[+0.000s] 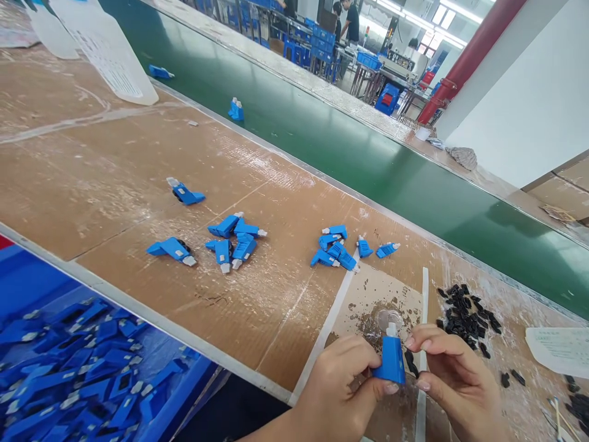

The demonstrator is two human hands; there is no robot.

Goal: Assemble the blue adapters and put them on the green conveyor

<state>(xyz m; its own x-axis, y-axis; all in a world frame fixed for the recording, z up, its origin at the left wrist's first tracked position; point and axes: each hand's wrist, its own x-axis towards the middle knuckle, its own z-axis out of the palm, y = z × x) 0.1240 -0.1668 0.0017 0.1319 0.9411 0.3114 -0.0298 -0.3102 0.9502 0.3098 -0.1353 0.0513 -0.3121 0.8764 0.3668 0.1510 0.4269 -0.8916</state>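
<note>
My left hand [347, 387] is closed round a blue plastic part [391, 361] with a pale grey tip pointing up and away from me. Between the thumb and fingers of my right hand [453, 368] is a small black piece [411, 363], right beside the blue part's right side; whether the two touch I cannot tell. Just beyond my right hand lies a heap of loose black pieces [467, 316]. Several more blue parts [335, 248] lie grouped on the brown tabletop ahead of my left hand, and another group [232, 239] is farther left.
A green conveyor belt [294, 147] runs along the far side, carrying two blue parts. At lower left stands a blue bin [184, 393] full of blue parts. White plastic bottles [110, 55] stand upper left. Cotton swabs [558, 417] lie lower right. People work in the background.
</note>
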